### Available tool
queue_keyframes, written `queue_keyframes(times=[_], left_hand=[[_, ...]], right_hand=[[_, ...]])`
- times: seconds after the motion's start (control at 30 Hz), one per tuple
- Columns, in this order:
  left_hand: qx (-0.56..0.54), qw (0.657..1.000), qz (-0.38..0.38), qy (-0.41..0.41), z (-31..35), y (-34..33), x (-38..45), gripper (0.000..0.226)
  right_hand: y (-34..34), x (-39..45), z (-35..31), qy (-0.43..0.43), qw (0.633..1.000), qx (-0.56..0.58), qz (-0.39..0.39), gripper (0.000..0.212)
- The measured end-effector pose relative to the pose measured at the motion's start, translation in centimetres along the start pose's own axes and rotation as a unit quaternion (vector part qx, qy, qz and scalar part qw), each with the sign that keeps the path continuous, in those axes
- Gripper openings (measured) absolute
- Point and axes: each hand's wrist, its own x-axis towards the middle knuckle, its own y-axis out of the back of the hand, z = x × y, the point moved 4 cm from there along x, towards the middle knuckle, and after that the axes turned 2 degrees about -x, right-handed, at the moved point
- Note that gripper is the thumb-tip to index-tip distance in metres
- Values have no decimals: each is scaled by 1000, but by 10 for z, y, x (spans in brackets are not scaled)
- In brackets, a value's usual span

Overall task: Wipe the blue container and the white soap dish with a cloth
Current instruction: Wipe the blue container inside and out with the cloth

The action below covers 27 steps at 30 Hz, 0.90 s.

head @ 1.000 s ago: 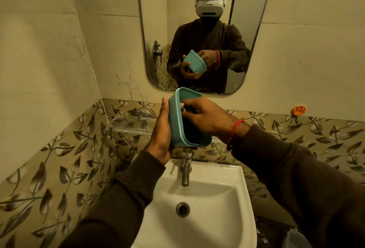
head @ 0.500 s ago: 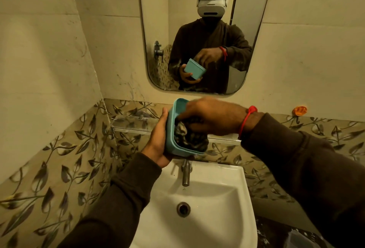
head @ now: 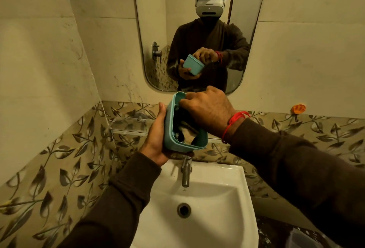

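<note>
Right hand (head: 209, 113) has pushed cloth (head: 186, 131) deeper, clamped; left hand (head: 156, 139) grips blue container (head: 177, 147).

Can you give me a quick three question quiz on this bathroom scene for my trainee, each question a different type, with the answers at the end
1. True or false: the blue container rests in the sink.
2. Which hand works the cloth inside the container? A) left B) right C) neither
3. Fill in: below the container, a metal ____ stands at the back of the sink.

Key
1. False: the left hand holds it up, tilted, above the tap.
2. B: the right hand reaches into it.
3. tap
</note>
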Motion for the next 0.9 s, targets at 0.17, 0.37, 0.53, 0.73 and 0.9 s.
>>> queue_keyframes(times=[0.17,0.37,0.53,0.73,0.9], left_hand=[[33,999,-3,-35,-4,1,3,61],[-10,998,17,-66,-2,6,6,67],[-83,992,7,-90,2,3,8,66],[-45,992,-47,-109,25,0,11,75],[-44,989,19,-138,37,10,4,93]], right_hand=[[-6,-1,-4,-24,997,-15,-70,21],[-8,-9,-21,8,987,105,-121,28],[-1,0,-10,-68,911,394,-100,28],[0,6,18,-239,612,753,34,15],[-6,4,44,-278,376,878,99,30]])
